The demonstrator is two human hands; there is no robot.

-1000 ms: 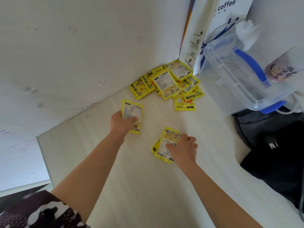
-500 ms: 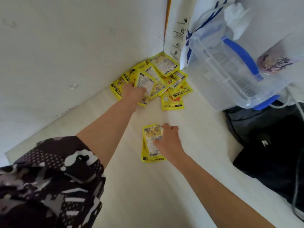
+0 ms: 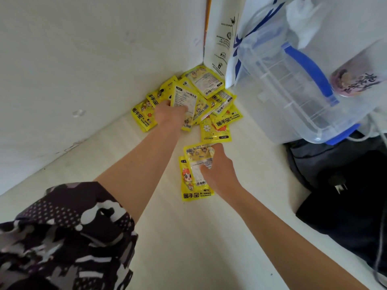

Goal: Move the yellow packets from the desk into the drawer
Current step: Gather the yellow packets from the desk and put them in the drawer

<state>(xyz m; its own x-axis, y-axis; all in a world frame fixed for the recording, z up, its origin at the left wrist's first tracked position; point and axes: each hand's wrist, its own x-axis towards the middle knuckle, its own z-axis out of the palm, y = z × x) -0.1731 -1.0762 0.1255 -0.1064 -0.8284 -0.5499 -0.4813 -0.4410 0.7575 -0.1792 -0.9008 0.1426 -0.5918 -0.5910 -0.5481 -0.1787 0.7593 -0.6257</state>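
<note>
Now my left hand pinches one glossy, flat rectangular packet over the crinkly yellow pile in the desk corner, its long axis running away from me. My right hand grips two more packets, lengthwise toward me, on the smooth pale wood; a clear ribbed plastic box stands right.
</note>
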